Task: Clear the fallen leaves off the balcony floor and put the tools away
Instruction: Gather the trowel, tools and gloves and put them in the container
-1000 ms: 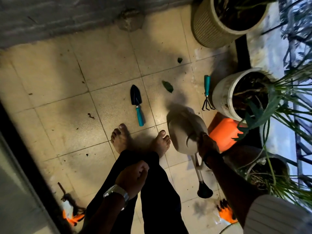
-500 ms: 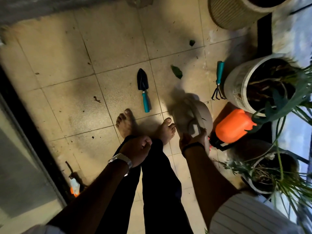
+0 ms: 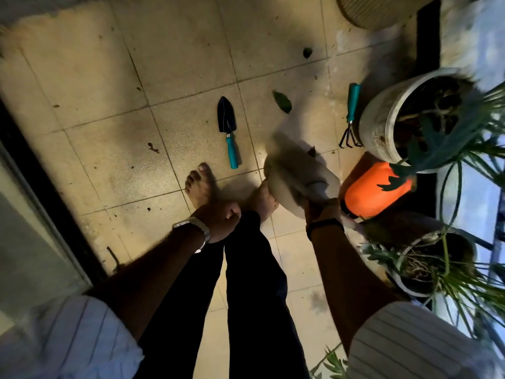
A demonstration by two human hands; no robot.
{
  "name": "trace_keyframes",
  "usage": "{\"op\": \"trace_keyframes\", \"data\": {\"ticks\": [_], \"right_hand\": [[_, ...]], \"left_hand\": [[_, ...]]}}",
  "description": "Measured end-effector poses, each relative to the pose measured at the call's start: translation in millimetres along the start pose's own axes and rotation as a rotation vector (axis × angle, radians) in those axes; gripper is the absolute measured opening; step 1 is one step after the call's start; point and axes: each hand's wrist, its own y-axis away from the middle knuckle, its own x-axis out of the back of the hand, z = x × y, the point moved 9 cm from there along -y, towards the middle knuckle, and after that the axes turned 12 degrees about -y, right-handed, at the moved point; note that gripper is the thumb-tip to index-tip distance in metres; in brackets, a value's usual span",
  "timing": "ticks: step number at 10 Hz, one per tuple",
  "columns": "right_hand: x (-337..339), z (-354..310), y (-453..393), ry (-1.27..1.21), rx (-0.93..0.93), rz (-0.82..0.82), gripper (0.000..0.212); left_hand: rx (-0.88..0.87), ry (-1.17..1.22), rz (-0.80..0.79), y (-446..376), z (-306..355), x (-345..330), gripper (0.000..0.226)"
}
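Tiled balcony floor (image 3: 90, 77) is dim and speckled with bits. Right hand (image 3: 322, 212) is curled round the handle of a pale dustpan (image 3: 297, 176), which sits blurred just ahead of the fist, by the right foot. Left hand (image 3: 221, 222) is balled up holding nothing, over the shins. One leaf (image 3: 282, 101) lies beyond the pan, a smaller leaf scrap (image 3: 307, 52) farther off. Trowel (image 3: 228, 129) lies left of it, rake (image 3: 351, 116) beside a pot (image 3: 374, 127), orange sprayer (image 3: 374, 187) near the wrist.
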Motion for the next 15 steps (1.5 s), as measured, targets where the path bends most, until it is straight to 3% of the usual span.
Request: {"op": "trace_keyframes", "data": {"ticks": [2, 3, 4, 5, 6, 7, 8, 9, 10, 12, 14, 15], "right_hand": [[29, 4, 15, 0.097, -0.135, -0.052, 0.023], [25, 22, 61, 0.141, -0.23, -0.113, 0.042], [12, 41, 94, 0.19, -0.303, -0.15, 0.055], [-16, 78, 141, 0.298, -0.383, -0.197, 0.015], [-36, 104, 165, 0.455, -0.409, -0.228, 0.009], [-76, 131, 197, 0.8, -0.384, -0.364, 0.005], [-118, 144, 209, 1.325, -0.127, -0.561, 0.008], [-192, 171, 236, 2.004, 0.509, -0.847, 0.036], [-234, 198, 244, 2.131, 0.642, -0.926, 0.038], [-354, 287, 252, 2.423, 0.964, -0.958, 0.041], [-470, 364, 309, 2.385, 1.283, -1.036, 0.038], [-507, 392, 321, 2.463, 1.445, -0.995, 0.04]], "left_hand": [[0.016, -0.073, 0.138, 14, 2, 41, 0.031], [0.054, -0.112, 0.165, 19, -3, 33, 0.049], [0.069, -0.041, 0.199, 42, 1, 39, 0.039], [0.061, 0.129, 0.296, 83, 2, 54, 0.026], [0.136, 0.202, 0.391, 106, -26, 62, 0.023], [0.221, 0.309, 0.471, 134, -75, 70, 0.024], [0.295, 0.371, 0.484, 150, -117, 65, 0.028], [0.37, 0.371, 0.393, 157, -178, 47, 0.04], [0.34, 0.348, 0.291, 143, -215, 22, 0.042], [0.273, 0.608, 0.245, 155, -283, 3, 0.032], [0.276, 0.713, 0.251, 162, -341, 4, 0.031], [0.284, 0.743, 0.297, 157, -371, 7, 0.02]]}}
